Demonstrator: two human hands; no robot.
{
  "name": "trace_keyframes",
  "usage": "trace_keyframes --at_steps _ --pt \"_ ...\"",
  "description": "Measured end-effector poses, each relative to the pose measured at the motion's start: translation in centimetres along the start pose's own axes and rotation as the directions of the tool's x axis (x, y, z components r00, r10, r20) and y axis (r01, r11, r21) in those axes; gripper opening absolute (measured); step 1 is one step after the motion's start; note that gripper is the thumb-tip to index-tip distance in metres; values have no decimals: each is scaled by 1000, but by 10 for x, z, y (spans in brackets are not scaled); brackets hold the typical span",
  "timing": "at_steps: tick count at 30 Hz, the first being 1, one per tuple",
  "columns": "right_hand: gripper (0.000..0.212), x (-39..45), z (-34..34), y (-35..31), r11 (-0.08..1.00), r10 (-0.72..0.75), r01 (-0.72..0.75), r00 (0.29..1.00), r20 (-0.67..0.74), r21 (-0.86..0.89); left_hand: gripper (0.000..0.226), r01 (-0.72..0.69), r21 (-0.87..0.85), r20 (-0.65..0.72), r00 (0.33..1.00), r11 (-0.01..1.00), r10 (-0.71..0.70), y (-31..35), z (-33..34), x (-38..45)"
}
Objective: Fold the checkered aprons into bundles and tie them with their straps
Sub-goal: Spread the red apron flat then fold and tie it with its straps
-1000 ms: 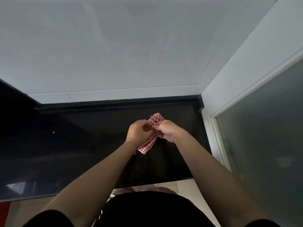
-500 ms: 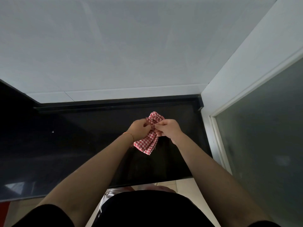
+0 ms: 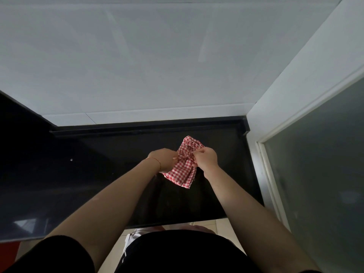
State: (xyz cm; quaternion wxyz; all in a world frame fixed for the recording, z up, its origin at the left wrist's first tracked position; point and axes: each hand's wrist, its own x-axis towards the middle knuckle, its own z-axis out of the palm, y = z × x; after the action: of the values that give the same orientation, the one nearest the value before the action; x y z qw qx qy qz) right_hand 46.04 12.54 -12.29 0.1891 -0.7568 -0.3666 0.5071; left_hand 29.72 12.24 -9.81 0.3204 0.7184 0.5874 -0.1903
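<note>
1. Left hand [image 3: 164, 160]: fingers curled, pinching what appears to be a thin strap end at the left edge of the bundle's waist. A thin red cord bracelet [image 3: 155, 160] sits on that wrist.
2. Right hand [image 3: 205, 159]: fingers curled, pinching the opposite strap end at the right of the waist. The strap [image 3: 186, 154] runs between the two hands across the cloth; whether a knot is formed cannot be told.
3. Red-and-white checkered cloth apron [image 3: 182, 172], folded into a small bundle: held between the hands above the glossy black bench [image 3: 118, 174], near its right end. Whether the lower corner touches the surface cannot be told.
4. Handling judgement: light, thin woven fabric, soft and limp; the upper part bunches and the lower part fans out below the cinch. Not fragile, little slip.
5. Grip judgement: take hold at the strap ends close to the cinched waist; a grip on the loose lower layers would likely let the folds open.
</note>
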Motion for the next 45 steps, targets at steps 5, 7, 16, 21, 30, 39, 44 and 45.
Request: trace_keyframes --at_steps 5,7,16,21,30,39,44,45 --pt "12 -4 -1 -10 925 235 -241 970 55 293 19 -12 13 38 999 1000 12 6 3 3" --pt "4 -7 -7 -13 905 246 -272 962 120 328 25 1 -58 76 997 998 3 3 0 1" --pt "5 -3 -12 2 997 -46 40 994 102 67 77 239 -912 172 961 333 -219 5 7 23" --pt "10 -6 -14 -3 988 -135 144 981 140 -56 50 269 -938 235 957 219 -173 8 8 26" --pt "12 -50 -37 -85 935 -340 324 934 105 145 43 -88 -996 -85 984 -9 -156 9 -47 -21" --pt "20 -171 -55 -222 756 -636 614 771 34 229 22 -415 -904 -422 903 102 -73 -7 -183 -158" --pt "17 -221 -70 -265 639 -749 714 663 18 288 22 -520 -842 -530 846 143 -50 -8 -236 -216" --pt "15 -231 -73 -273 618 -761 732 649 -17 288 23 -535 -833 -545 838 145 -38 -7 -244 -227"
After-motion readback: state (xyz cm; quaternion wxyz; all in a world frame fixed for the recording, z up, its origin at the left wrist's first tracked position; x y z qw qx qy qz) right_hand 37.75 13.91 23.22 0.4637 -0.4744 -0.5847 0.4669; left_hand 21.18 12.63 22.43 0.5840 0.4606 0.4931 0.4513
